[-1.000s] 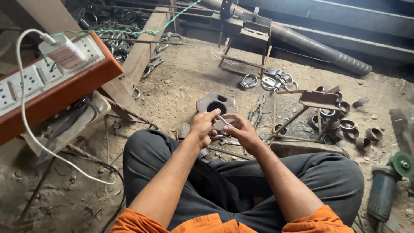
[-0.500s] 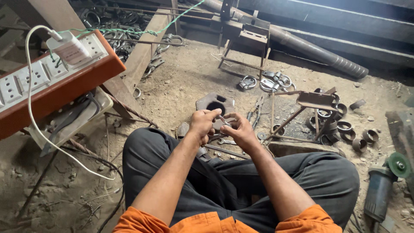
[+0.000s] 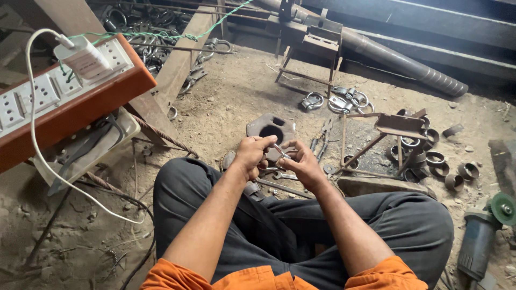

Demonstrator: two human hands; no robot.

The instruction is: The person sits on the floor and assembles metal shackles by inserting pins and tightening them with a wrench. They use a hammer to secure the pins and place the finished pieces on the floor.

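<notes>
While both hands pinch the small metal part, left steadies, right best turns slowly over the plate.

Single view only, worn on the head, looking steeply down and forward over crossed legs in dark trousers onto a dirt floor. Close in: forearms fill the lower middle, with left hand and right hand meeting near frame centre. Slightly tilted, with an orange-edged socket board looming large at upper left. Farther off, along the top edge, a long steel pipe; at lower right, an angle grinder cut by the frame edge.
</notes>
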